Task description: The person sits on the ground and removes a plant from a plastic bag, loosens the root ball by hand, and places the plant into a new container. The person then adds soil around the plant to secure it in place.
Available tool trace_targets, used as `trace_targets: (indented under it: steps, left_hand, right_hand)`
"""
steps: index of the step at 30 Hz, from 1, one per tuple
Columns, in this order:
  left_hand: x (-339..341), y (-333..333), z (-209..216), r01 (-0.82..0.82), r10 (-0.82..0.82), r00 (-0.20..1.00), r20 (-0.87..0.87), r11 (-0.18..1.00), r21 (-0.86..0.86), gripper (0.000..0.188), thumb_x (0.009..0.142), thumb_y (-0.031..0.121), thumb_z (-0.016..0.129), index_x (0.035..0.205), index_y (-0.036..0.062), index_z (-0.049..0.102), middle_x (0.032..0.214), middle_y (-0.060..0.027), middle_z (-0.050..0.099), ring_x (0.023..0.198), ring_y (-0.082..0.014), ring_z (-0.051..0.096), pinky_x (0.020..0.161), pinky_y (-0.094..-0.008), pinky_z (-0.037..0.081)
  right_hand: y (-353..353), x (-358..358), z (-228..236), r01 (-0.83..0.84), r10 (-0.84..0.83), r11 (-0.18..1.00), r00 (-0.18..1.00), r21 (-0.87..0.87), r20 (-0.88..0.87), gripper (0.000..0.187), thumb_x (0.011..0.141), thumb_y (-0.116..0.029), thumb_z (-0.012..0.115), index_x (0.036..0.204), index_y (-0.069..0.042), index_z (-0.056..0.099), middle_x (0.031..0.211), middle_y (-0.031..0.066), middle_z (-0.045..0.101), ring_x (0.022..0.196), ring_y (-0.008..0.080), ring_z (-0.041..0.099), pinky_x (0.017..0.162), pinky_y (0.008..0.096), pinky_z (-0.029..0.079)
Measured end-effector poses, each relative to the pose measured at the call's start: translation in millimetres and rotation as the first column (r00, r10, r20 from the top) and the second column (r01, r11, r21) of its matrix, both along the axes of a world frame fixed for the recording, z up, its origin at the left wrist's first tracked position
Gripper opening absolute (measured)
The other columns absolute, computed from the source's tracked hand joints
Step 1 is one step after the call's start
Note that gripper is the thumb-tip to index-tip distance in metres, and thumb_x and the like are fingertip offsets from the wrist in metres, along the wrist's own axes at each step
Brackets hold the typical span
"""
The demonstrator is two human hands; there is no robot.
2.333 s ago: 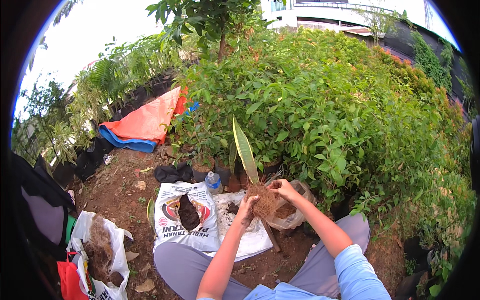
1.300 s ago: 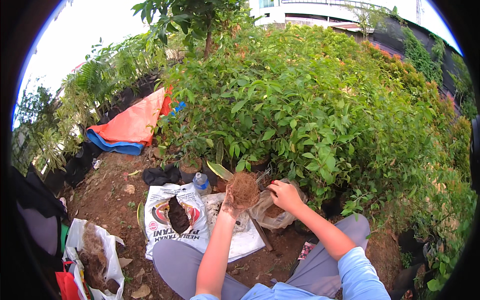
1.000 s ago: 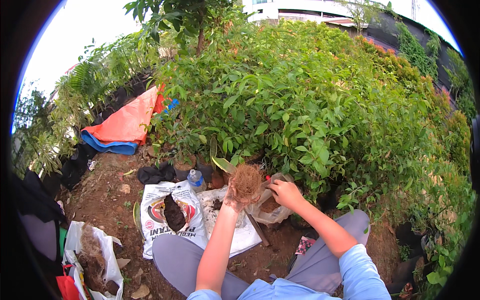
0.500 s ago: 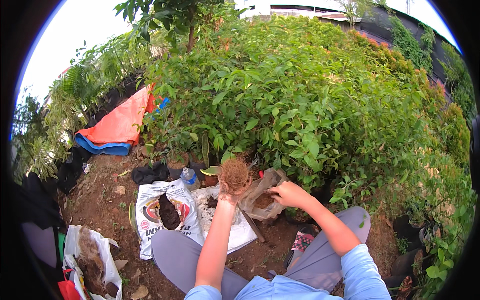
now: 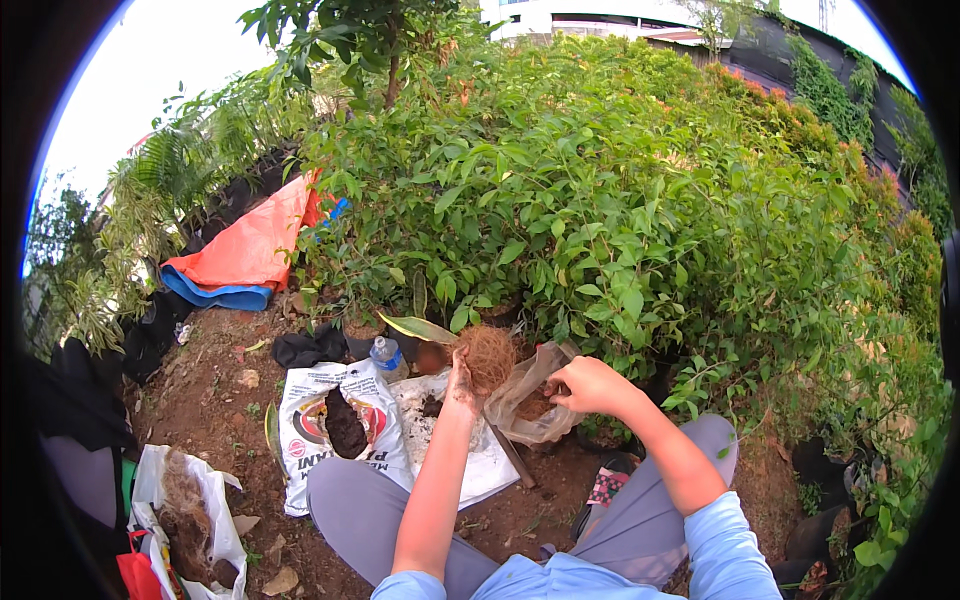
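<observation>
A ball of brown coconut fibre [image 5: 491,358] rests in my left hand [image 5: 461,380], whose fingers curl round its left side. Soil smears the hand. Just to its right is a cloudy clear plastic bag [image 5: 512,418] with brown loose material [image 5: 534,404] inside. My right hand [image 5: 585,386] is at the bag's mouth with its fingertips pinched together over that material. What lies between those fingertips is too small to make out. A long green leaf with a yellow edge [image 5: 418,328] sticks up behind the fibre ball.
A white sack of dark soil [image 5: 300,420] and a white sheet [image 5: 488,470] lie before my left knee. A water bottle [image 5: 388,358] stands behind them. A white bag of fibre [image 5: 150,475] sits at lower left. Dense leafy plants [image 5: 600,200] fill the far side; an orange tarp [image 5: 245,245] lies left.
My left hand has turned and moved slightly right with the fibre ball, now beside the plastic bag. The leaf behind shows more. My right hand has shifted slightly at the bag's mouth.
</observation>
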State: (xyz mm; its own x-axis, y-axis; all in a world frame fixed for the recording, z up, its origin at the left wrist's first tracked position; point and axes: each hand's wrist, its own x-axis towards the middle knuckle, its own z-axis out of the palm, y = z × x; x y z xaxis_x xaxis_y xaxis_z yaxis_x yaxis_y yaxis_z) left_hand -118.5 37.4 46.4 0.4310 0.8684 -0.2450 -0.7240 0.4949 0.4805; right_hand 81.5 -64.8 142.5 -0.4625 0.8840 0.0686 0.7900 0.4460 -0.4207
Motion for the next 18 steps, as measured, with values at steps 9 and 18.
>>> trace_targets:
  steps: [9,18]
  left_hand:
    - [-3.4,-7.4,-7.6,0.01,0.012,0.942,-0.335,0.998,0.063,0.039,0.089,0.032,0.043,0.122,0.0125,0.035,0.118,-0.0099,0.05,0.102,-0.0262,0.055,0.083,-0.0448,0.048]
    - [1.9,-24.5,-12.0,0.056,0.036,0.912,-0.408,0.976,0.211,0.049,0.09,0.024,0.046,0.132,0.0164,0.023,0.119,-0.0097,0.047,0.103,-0.0232,0.053,0.08,-0.039,0.049]
  right_hand:
    - [9.5,-19.4,6.2,-0.031,0.01,0.973,0.996,0.227,0.094,0.01,0.07,-0.01,0.054,0.077,-0.006,0.061,0.068,0.0138,0.061,0.068,0.0307,0.06,0.062,0.041,0.048]
    - [17.2,-35.4,7.3,-0.113,0.037,0.923,0.977,0.367,0.209,0.011,0.066,-0.007,0.053,0.077,-0.005,0.058,0.069,0.0111,0.059,0.068,0.0294,0.06,0.06,0.0389,0.048]
